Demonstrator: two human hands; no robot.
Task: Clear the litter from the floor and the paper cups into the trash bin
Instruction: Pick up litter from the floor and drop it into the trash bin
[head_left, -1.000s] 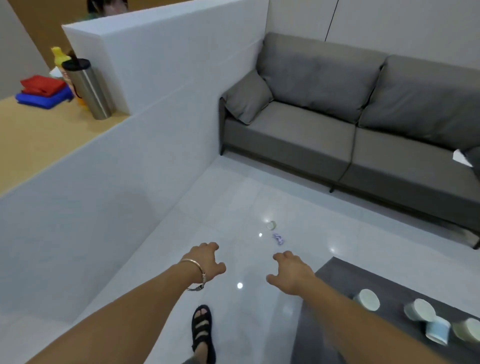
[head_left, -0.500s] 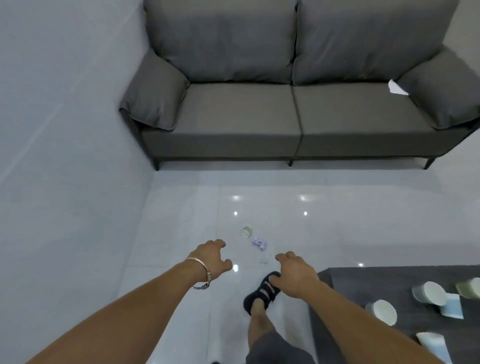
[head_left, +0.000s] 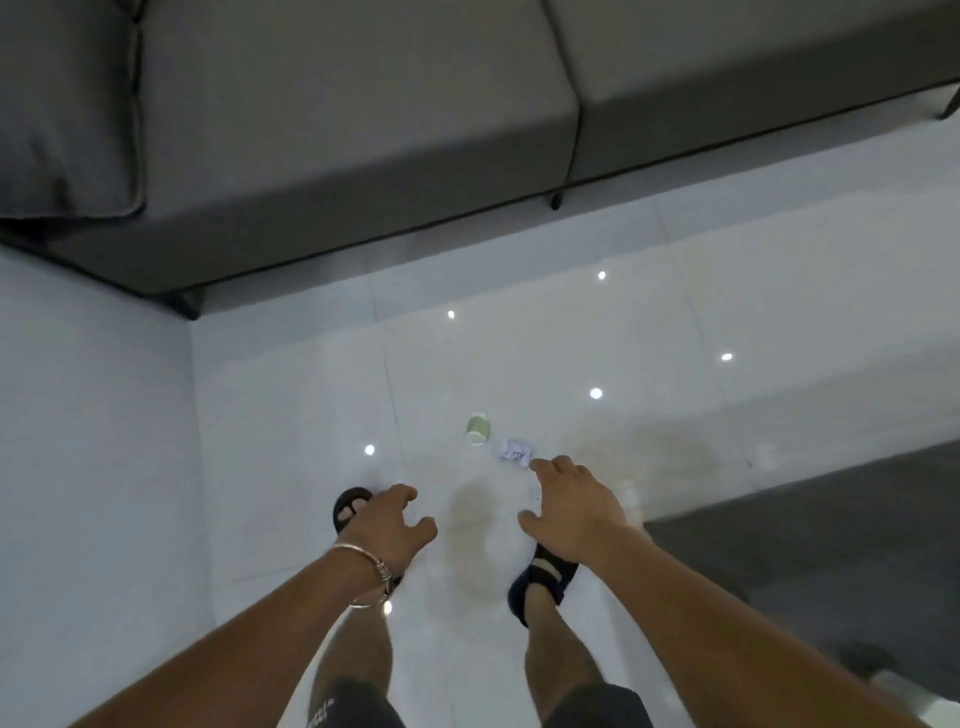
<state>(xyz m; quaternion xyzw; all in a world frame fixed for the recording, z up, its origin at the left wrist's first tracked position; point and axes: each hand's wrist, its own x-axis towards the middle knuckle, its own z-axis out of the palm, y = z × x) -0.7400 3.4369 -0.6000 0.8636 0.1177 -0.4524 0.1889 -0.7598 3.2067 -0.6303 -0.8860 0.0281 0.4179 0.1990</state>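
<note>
While the person stands on the white tiled floor looking straight down, both arms reach forward and both hands hold nothing. The left hand, with a metal bracelet at the wrist, has its fingers spread and loosely bent, grasping nothing; it hangs over the toe of the left sandal. The right hand is likewise released, palm down with fingers slack, above the right sandal.

At eleven o'clock from the right hand a small crumpled scrap of pale lilac paper lies on the tiles. The forefinger's tip comes just beside it in the view; whether it touches the scrap cannot be told. At eleven o'clock from the scrap, close by but apart from it, a pale green paper cup lies tipped on its side. Both bits of litter sit at twelve o'clock from the feet, between the person and a grey sofa that fills the top of the view from nine to two o'clock. A grey cushion rests at the sofa's ten o'clock end. At four o'clock a dark grey surface meets the tiles.
</note>
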